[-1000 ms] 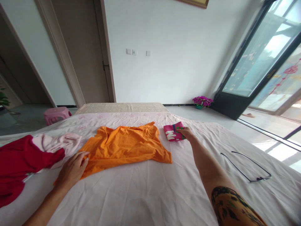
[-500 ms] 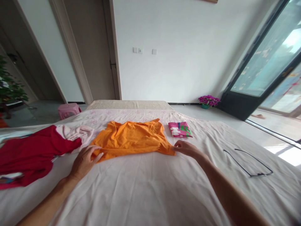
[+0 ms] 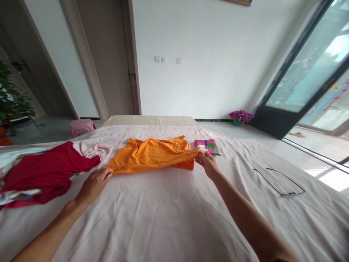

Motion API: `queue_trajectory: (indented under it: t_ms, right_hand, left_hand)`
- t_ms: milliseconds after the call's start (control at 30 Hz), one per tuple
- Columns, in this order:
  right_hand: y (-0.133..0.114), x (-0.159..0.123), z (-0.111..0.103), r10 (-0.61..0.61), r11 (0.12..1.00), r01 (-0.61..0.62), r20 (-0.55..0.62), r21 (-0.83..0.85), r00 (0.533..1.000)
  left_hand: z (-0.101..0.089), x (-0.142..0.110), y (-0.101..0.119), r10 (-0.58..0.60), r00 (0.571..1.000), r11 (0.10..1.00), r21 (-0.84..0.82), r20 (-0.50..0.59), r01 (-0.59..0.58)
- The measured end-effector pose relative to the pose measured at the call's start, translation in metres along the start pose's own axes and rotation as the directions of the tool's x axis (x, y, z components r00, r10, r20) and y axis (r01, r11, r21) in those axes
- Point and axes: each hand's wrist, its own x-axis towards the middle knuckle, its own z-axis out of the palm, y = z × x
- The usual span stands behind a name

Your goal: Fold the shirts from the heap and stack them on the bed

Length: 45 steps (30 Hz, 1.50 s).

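An orange shirt (image 3: pixel 152 154) lies spread across the bed in front of me. My left hand (image 3: pixel 96 182) pinches its near left corner, low against the sheet. With its fingers closed on the near right corner, my right hand (image 3: pixel 207 162) holds that edge raised, and a lower layer of orange cloth shows beneath. Just beyond my right hand is a folded pink cloth (image 3: pixel 207 145) with white and green print, partly hidden by the raised orange corner.
A dark red garment (image 3: pixel 54 163) and a pale pink one (image 3: pixel 99 150) lie heaped at left. Eyeglasses (image 3: pixel 293 193) rest on the sheet (image 3: pixel 163 218) at right. Beyond the bed stand a pink stool (image 3: pixel 82 126) and a pot of purple flowers (image 3: pixel 241 117).
My right hand left the folded pink cloth, came to the shirt's right corner and lifted it. My left hand closed on the left corner. The view shifted left.
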Motion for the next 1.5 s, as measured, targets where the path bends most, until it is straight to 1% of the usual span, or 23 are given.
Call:
queue_trajectory:
  t_ms: [67, 133, 233, 300, 433, 500, 567, 600, 667, 700, 733, 767, 833, 900, 933, 1000, 1067, 1100, 1167, 1267, 1333, 1400, 1500]
  right_hand:
    - [-0.007, -0.003, 0.001, 0.028, 0.992, -0.026, -0.016, 0.126, 0.999]
    - [-0.013, -0.009, -0.006, 0.079, 0.974, -0.067, -0.046, 0.215, 0.996]
    - [-0.023, -0.02, -0.027, 0.181, 0.948, -0.147, -0.099, 0.283, 0.978]
    - [-0.027, -0.029, -0.041, 0.213, 0.946, -0.184, -0.083, 0.268, 0.974]
    - [-0.024, -0.044, -0.061, 0.23, 0.97, -0.229, 0.008, 0.083, 0.973]
    - [-0.015, -0.046, -0.069, 0.257, 0.962, -0.259, -0.034, -0.088, 0.966]
    - [-0.004, -0.044, -0.077, 0.218, 0.892, -0.245, -0.113, -0.381, 0.969]
    - [0.002, -0.043, -0.08, 0.164, 0.807, -0.207, -0.127, -0.553, 0.978]
    - [0.01, -0.04, -0.083, 0.049, 0.581, -0.074, -0.056, -0.81, 0.997]
    - [0.012, -0.039, -0.082, 0.021, 0.496, 0.006, 0.019, -0.868, 1.0]
    - [0.013, -0.039, -0.078, 0.017, 0.46, 0.076, 0.094, -0.885, 0.995]
    - [0.012, -0.039, -0.072, 0.025, 0.482, 0.128, 0.16, -0.867, 0.987]
    - [0.006, -0.037, -0.052, 0.071, 0.656, 0.132, 0.236, -0.743, 0.969]
    - [-0.003, -0.033, -0.029, 0.136, 0.858, 0.007, 0.241, -0.514, 0.961]
    - [-0.008, -0.029, -0.017, 0.161, 0.925, -0.056, 0.253, -0.377, 0.954]
    - [-0.015, -0.021, 0.002, 0.135, 0.987, -0.102, 0.288, -0.128, 0.948]
    - [-0.017, -0.015, 0.012, 0.08, 0.997, -0.081, 0.279, -0.009, 0.957]
    - [-0.016, -0.014, 0.013, 0.087, 0.996, -0.083, 0.261, -0.025, 0.961]
    - [-0.012, -0.016, 0.006, 0.164, 0.974, -0.127, 0.198, -0.189, 0.966]
    - [-0.007, -0.026, -0.014, 0.3, 0.845, -0.162, 0.201, -0.51, 0.933]
    - [-0.006, -0.034, -0.028, 0.32, 0.78, -0.046, 0.335, -0.624, 0.886]
    - [-0.006, -0.041, -0.036, 0.267, 0.724, 0.155, 0.479, -0.673, 0.836]
    - [-0.002, -0.047, -0.034, 0.126, 0.58, 0.388, 0.55, -0.716, 0.825]
  left_hand:
    - [-0.008, 0.003, 0.0, -0.009, 1.0, 0.999, -0.05, -0.026, 0.008]
    - [-0.019, 0.003, 0.002, -0.02, 1.0, 0.994, -0.105, -0.003, 0.019]
    - [-0.041, -0.001, 0.008, -0.043, 0.991, 0.984, -0.165, 0.128, 0.064]
    - [-0.055, -0.006, 0.016, -0.05, 0.966, 0.976, -0.195, 0.253, 0.102]
    - [-0.067, -0.011, 0.034, -0.043, 0.859, 0.964, -0.206, 0.511, 0.171]
    - [-0.065, -0.012, 0.039, -0.044, 0.794, 0.96, -0.195, 0.606, 0.203]
    - [-0.059, -0.014, 0.039, -0.056, 0.75, 0.95, -0.197, 0.659, 0.243]
    - [-0.056, -0.014, 0.038, -0.064, 0.74, 0.941, -0.206, 0.67, 0.268]
    - [-0.051, -0.014, 0.032, -0.085, 0.739, 0.917, -0.237, 0.668, 0.32]
    - [-0.049, -0.013, 0.028, -0.099, 0.751, 0.902, -0.26, 0.653, 0.345]
    - [-0.047, -0.012, 0.023, -0.12, 0.77, 0.885, -0.283, 0.627, 0.369]
    - [-0.045, -0.01, 0.018, -0.151, 0.793, 0.867, -0.306, 0.591, 0.393]
    - [-0.039, -0.004, 0.008, -0.234, 0.827, 0.828, -0.341, 0.512, 0.446]
    - [-0.029, 0.002, -0.003, -0.317, 0.832, 0.795, -0.351, 0.454, 0.495]
    - [-0.022, 0.004, -0.008, -0.353, 0.829, 0.788, -0.341, 0.433, 0.514]
    - [-0.009, 0.008, -0.016, -0.41, 0.827, 0.799, -0.287, 0.384, 0.529]
    - [0.002, 0.01, -0.024, -0.445, 0.831, 0.825, -0.208, 0.334, 0.526]
    - [0.006, 0.009, -0.026, -0.456, 0.831, 0.835, -0.169, 0.318, 0.523]
    - [0.011, 0.008, -0.03, -0.462, 0.832, 0.85, -0.114, 0.306, 0.514]
    - [0.011, 0.003, -0.031, -0.451, 0.84, 0.865, -0.086, 0.301, 0.495]
    - [0.01, 0.002, -0.032, -0.443, 0.844, 0.866, -0.098, 0.303, 0.49]
    - [0.01, 0.001, -0.032, -0.441, 0.842, 0.859, -0.124, 0.31, 0.496]
    - [0.01, 0.003, -0.03, -0.446, 0.837, 0.837, -0.183, 0.317, 0.516]
